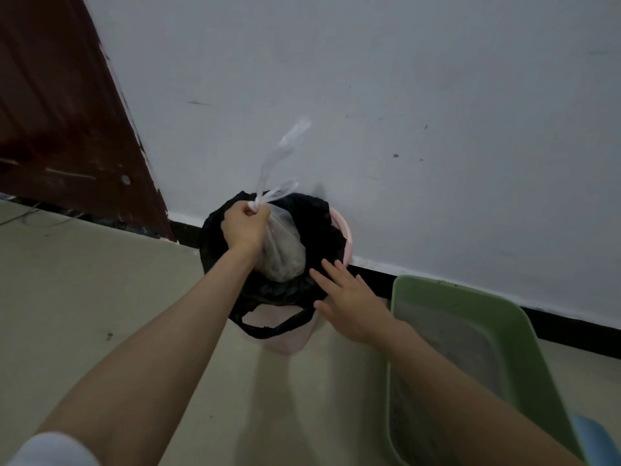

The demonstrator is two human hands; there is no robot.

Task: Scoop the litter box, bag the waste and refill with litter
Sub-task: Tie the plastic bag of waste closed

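Note:
My left hand [243, 228] grips the knotted neck of a clear plastic waste bag [284, 252] holding grey clumps. The bag hangs inside the mouth of a pink bin [347, 237] lined with a black bin bag [316, 213]. The clear bag's loose ends stick up above my fist. My right hand [349, 302] is open with fingers spread, resting at the near right rim of the bin on the black liner. The green litter box [470, 304] stands on the floor to the right, with grey litter inside; my right forearm crosses its near side.
The bin stands against a white wall [403, 112] with a black skirting strip. A dark red door [60, 112] is at the left. Beige floor [100, 297] stretches in front. A light blue object [594, 438] shows at the bottom right corner.

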